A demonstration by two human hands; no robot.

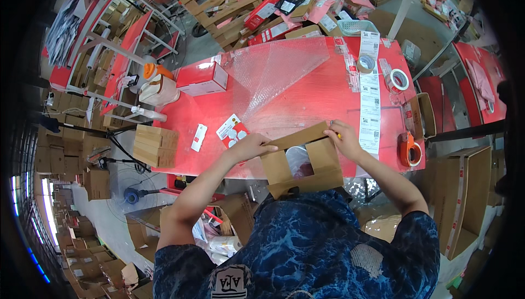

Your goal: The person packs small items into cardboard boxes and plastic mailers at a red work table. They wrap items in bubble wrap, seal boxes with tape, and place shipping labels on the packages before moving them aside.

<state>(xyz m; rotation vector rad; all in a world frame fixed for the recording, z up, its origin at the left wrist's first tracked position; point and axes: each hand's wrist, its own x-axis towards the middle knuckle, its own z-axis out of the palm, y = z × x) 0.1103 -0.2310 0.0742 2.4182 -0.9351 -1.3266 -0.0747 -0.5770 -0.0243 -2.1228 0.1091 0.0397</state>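
Observation:
In front of my body at the table's near edge is a small cardboard box with flaps at its top. Through the gap between its flaps shows a clear plastic-wrapped item, partly hidden. My left hand grips the left end of the far flap, thumb along it. At that flap's right end, my right hand holds the corner; a small yellow thing peeks out by its fingers, too small to name. Just beyond my left hand lies a printed card with round white shapes, partly covered by the hand.
On the red table lie bubble wrap, a red box, a strip of printed labels, tape rolls and an orange tape dispenser. Stacked cartons stand at the left edge. A large open carton stands right.

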